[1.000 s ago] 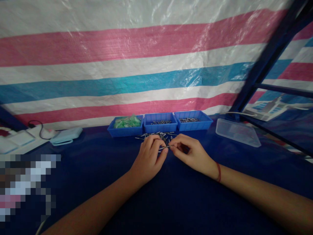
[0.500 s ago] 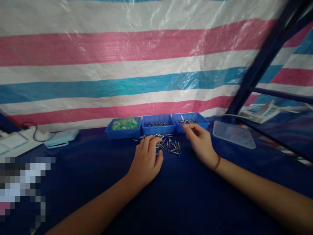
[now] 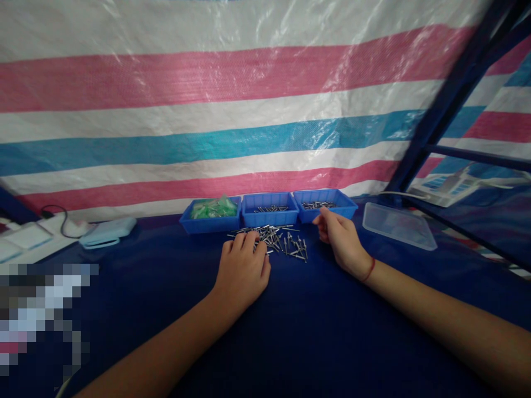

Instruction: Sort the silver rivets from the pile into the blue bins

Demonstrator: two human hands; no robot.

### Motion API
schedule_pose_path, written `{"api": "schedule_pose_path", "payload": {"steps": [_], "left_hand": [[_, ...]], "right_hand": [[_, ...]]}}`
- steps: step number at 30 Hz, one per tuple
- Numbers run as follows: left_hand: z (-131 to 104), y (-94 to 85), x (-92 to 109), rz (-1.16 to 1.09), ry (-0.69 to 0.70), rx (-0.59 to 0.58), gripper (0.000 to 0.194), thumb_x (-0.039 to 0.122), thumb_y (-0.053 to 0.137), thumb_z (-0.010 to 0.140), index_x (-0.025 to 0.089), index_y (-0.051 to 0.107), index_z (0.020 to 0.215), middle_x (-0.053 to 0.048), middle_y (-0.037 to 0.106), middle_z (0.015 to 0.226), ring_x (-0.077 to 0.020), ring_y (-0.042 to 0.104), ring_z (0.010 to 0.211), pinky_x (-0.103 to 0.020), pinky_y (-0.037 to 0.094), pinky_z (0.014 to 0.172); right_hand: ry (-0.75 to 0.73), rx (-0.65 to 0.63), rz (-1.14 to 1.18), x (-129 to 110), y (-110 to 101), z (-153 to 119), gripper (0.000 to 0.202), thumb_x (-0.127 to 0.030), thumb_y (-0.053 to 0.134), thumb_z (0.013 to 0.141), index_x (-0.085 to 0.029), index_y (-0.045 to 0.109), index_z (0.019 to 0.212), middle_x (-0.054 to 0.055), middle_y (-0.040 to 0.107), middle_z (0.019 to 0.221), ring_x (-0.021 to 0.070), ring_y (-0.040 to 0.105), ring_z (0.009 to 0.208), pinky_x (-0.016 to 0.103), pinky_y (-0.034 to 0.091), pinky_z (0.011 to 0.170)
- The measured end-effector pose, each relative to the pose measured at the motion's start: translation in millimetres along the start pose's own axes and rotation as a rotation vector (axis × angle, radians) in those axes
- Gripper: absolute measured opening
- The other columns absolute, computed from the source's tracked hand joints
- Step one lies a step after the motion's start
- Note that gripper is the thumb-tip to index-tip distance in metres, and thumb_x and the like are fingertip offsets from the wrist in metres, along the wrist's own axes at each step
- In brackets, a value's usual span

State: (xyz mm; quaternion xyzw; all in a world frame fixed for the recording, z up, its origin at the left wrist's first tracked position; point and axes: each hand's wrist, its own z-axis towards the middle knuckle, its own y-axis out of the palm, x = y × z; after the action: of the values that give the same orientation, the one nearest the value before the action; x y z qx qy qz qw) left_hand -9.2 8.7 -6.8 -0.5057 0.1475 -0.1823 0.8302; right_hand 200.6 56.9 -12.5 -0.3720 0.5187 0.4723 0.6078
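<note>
Pins (image 3: 272, 237); at left fingers (image 3: 250, 242); left of right fingers (image 3: 323, 222); both curled, grip unclear

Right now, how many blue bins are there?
3, side by side: left bin with green plastic, middle bin, right bin just beyond the right hand.

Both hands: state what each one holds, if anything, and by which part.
Nothing shows in the right hand, before the rightmost blue bin. The left hand is at the metal pins; whether it grips one cannot be told.
</note>
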Motion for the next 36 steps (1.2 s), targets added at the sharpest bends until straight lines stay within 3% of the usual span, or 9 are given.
{"api": "schedule_pose_path", "payload": {"steps": [5,10,17,20,24,28,32,36], "left_hand": [[0.6,1.6,1.7,-0.012,0.001,-0.005,0.016,0.019,0.045,0.086,0.016,0.06,0.092,-0.011,0.06,0.11,-0.0277,0.051,0.099,-0.042,0.041,0.076],[0.2,1.4,1.0,-0.042,-0.037,-0.036,0.019,0.029,0.049,0.086,0.015,0.06,0.094,-0.011,0.059,0.109,-0.0287,0.051,0.101,-0.043,0.041,0.077],[-0.2,4.6,1.0,-0.1,-0.032,-0.04,0.014,0.025,0.048,0.086,0.018,0.06,0.089,-0.009,0.059,0.108,-0.0268,0.05,0.102,-0.042,0.039,0.079],[-0.3,6.0,2.1,-0.141,-0.031,-0.041,0.012,0.024,0.048,0.088,0.019,0.058,0.089,-0.007,0.06,0.108,-0.0261,0.049,0.104,-0.042,0.037,0.081],[0.3,2.9,4.4,-0.198,0.017,-0.026,0.012,0.025,0.047,0.09,0.021,0.058,0.093,-0.005,0.063,0.101,-0.025,0.05,0.103,-0.043,0.034,0.083],[2.2,-0.1,5.4,-0.349,0.035,0.042,0.01,0.022,0.047,0.09,0.022,0.057,0.093,-0.002,0.065,0.094,-0.0223,0.054,0.097,-0.042,0.035,0.084],[5.1,4.4,2.2,-0.681,-0.087,0.159,0.016,0.022,0.056,0.084,0.02,0.055,0.101,-0.003,0.065,0.096,-0.0178,0.059,0.092,-0.034,0.043,0.083],[7.1,6.9,-1.3,-0.881,-0.206,0.143,0.016,0.025,0.058,0.082,0.02,0.058,0.097,-0.001,0.067,0.093,-0.015,0.062,0.084,-0.029,0.047,0.076]], "right_hand": [[-0.136,-0.198,-0.255,-3.9,2.3,-10.9,0.046,-0.053,0.047,0.082,-0.016,0.059,0.058,-0.003,0.042,0.048,0.0091,0.038,0.045,0.023,0.029,0.043],[-0.304,-0.375,-0.432,-12.0,5.4,-24.0,0.044,-0.045,0.042,0.089,-0.017,0.059,0.06,-0.002,0.048,0.052,0.0104,0.044,0.05,0.024,0.034,0.05],[-0.602,-0.564,-0.635,-17.3,7.0,-32.9,0.04,-0.032,0.042,0.091,-0.018,0.055,0.056,0.0,0.052,0.057,0.011,0.048,0.054,0.025,0.037,0.055],[-0.662,-0.626,-0.649,-14.5,7.6,-34.0,0.026,-0.027,0.047,0.088,-0.018,0.06,0.067,0.001,0.056,0.065,0.0119,0.051,0.06,0.025,0.04,0.059],[-0.744,-0.642,-0.642,-11.7,8.6,-34.8,0.013,-0.026,0.054,0.085,-0.019,0.064,0.089,0.005,0.063,0.086,0.0164,0.057,0.08,0.03,0.046,0.074],[-0.8,-0.668,-0.632,-14.1,9.3,-36.5,0.016,-0.026,0.049,0.089,-0.019,0.063,0.089,0.006,0.064,0.086,0.0174,0.057,0.082,0.033,0.046,0.077],[-0.744,-0.63,-0.572,-16.2,10.5,-38.6,0.015,-0.024,0.048,0.089,-0.019,0.063,0.088,0.005,0.064,0.082,0.0163,0.057,0.078,0.032,0.046,0.075],[-0.696,-0.614,-0.528,-15.7,11.3,-40.0,0.014,-0.024,0.049,0.089,-0.019,0.062,0.086,0.004,0.062,0.08,0.0155,0.057,0.077,0.03,0.046,0.074]]}}
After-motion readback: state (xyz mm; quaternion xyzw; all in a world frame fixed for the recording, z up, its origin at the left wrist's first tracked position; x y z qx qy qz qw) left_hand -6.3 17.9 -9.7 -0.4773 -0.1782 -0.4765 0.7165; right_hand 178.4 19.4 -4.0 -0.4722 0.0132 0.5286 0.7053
